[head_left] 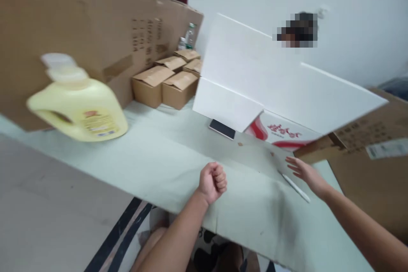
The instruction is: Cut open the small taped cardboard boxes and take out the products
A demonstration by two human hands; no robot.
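Hands: left [213,182] curled into an empty-looking fist, right [298,170] spread open above tabletop [153,144].

The pale green tabletop [153,144] carries a pale yellow jug [92,110] at the left, in front of a large cardboard box [117,38], with a cluster of small brown cartons [180,89] nearby. Farther right, a dark-faced phone [222,129] lies just beside a white box with red print [280,131]. Small brown scraps [240,144] and a slim white pen-like stick [296,188] lie nearer the front.

glossy yellow plastic jug [98,114], matt brown cardboard boxes [180,89], smooth white pen [296,187]
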